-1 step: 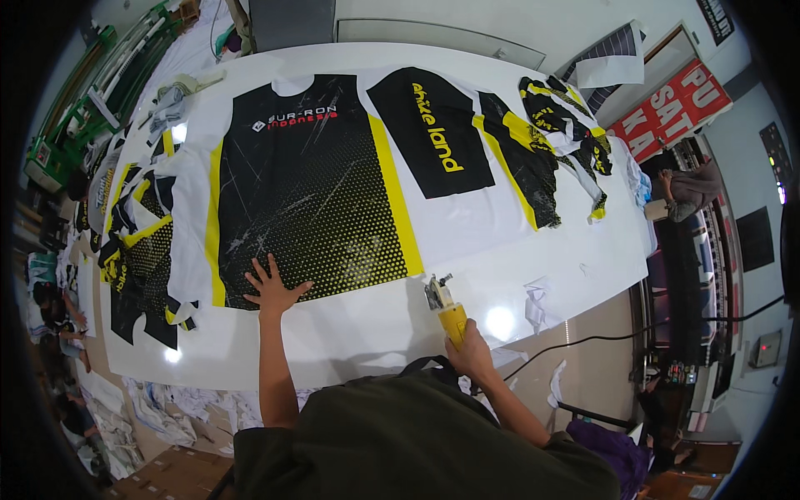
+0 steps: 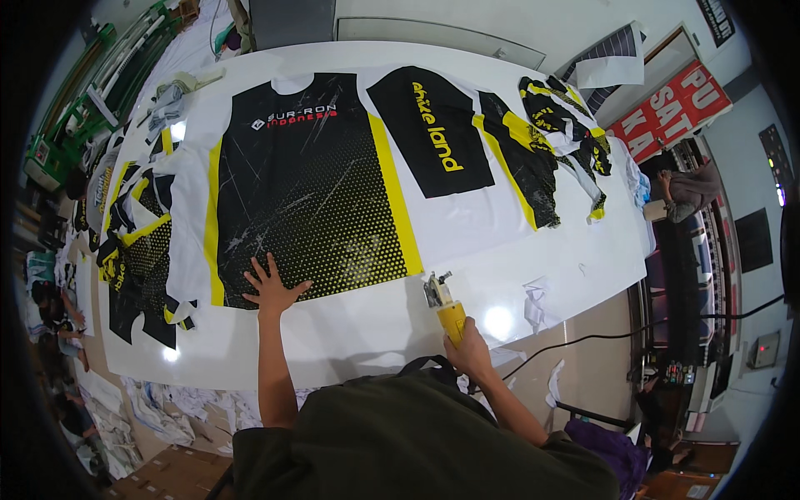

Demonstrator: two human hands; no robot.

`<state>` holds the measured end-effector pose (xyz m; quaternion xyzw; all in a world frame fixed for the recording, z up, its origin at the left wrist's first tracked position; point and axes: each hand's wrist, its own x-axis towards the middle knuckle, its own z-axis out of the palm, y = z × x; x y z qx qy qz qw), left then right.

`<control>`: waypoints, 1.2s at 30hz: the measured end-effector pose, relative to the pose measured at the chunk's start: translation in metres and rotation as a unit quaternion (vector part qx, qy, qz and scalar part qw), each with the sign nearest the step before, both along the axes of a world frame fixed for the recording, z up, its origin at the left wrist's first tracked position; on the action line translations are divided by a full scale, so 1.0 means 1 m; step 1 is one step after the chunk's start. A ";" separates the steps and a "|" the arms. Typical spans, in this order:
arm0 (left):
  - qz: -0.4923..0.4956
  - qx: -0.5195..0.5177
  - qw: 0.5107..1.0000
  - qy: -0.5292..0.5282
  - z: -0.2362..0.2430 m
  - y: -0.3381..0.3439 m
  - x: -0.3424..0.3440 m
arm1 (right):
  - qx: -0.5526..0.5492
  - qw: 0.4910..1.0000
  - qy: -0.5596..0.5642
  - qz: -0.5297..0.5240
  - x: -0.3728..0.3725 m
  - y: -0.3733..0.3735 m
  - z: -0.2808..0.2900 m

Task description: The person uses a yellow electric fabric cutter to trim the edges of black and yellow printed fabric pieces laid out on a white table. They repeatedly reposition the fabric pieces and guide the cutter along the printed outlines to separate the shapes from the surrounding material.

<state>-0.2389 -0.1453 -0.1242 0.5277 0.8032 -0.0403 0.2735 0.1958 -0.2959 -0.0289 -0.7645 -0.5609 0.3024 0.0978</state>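
The left hand [image 2: 271,287] lies flat with fingers spread, palm pressing down on the lower edge of the black and yellow jersey panel [image 2: 308,183] printed on the white sheet [image 2: 467,242]; it grips nothing. The right hand [image 2: 469,350] is closed around the yellow handle of a small electric cutter [image 2: 443,304], whose metal head rests on the sheet just off the panel's lower right corner (the blade itself is too small to make out). So the panel lies ahead of both hands and to the left of the cutter; its lower edge runs crosswise from the left hand toward the cutter head, and its yellow side stripe runs away from the person. The right hand is nearer that corner. Beyond the cutter, farther right, lie a black sleeve piece [image 2: 429,129] and cut black and yellow scraps [image 2: 550,142]. Left of the left hand, more cut pieces [image 2: 137,250] are heaped.
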 end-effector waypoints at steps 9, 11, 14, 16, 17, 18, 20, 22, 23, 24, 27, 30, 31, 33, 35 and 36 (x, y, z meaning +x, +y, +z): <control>0.003 0.000 1.000 0.004 -0.004 0.002 -0.004 | 0.041 0.999 -0.005 0.004 -0.010 0.036 -0.015; 0.006 0.004 1.000 0.002 -0.006 0.001 -0.004 | 0.040 0.999 -0.008 0.005 -0.010 0.042 -0.015; 0.011 0.010 1.000 -0.003 -0.007 0.000 -0.004 | 0.041 0.999 -0.003 0.004 -0.010 0.048 -0.020; 0.012 0.008 1.000 -0.006 -0.006 0.000 -0.003 | 0.039 0.999 -0.001 0.007 -0.009 0.052 -0.021; 0.013 0.008 1.000 -0.007 -0.005 0.000 -0.003 | 0.043 0.999 -0.005 0.008 -0.010 0.055 -0.020; 0.014 0.007 1.000 -0.007 -0.004 0.000 -0.002 | 0.046 0.999 -0.010 0.009 -0.011 0.059 -0.020; 0.018 0.000 1.000 -0.006 0.001 0.001 -0.001 | 0.048 0.999 -0.008 0.010 -0.013 0.070 -0.020; 0.023 -0.013 1.000 -0.004 0.005 0.003 0.001 | 0.041 0.999 0.002 0.010 -0.013 0.083 -0.020; 0.025 -0.012 1.000 -0.005 0.007 0.003 0.001 | 0.043 0.999 0.005 0.013 -0.014 0.090 -0.019; 0.027 -0.011 1.000 -0.007 0.009 0.002 0.002 | 0.046 0.999 0.007 0.017 -0.015 0.098 -0.019; 0.027 -0.009 1.000 -0.009 0.012 0.003 0.003 | 0.044 0.999 0.006 0.016 -0.019 0.122 -0.019; 0.030 -0.002 0.999 -0.017 0.012 0.003 0.004 | 0.050 0.999 -0.002 0.023 -0.022 0.148 -0.019; 0.031 0.002 0.999 -0.019 0.012 0.002 0.003 | 0.053 0.998 -0.003 0.026 -0.024 0.157 -0.019; 0.034 0.010 0.999 -0.024 0.012 0.001 0.002 | 0.058 0.998 -0.003 0.032 -0.028 0.175 -0.019; 0.036 0.018 0.999 -0.028 0.008 0.000 0.002 | 0.060 0.998 0.000 0.035 -0.029 0.193 -0.020; 0.037 0.022 0.999 -0.028 0.006 -0.001 0.001 | 0.060 0.997 0.003 0.037 -0.030 0.202 -0.021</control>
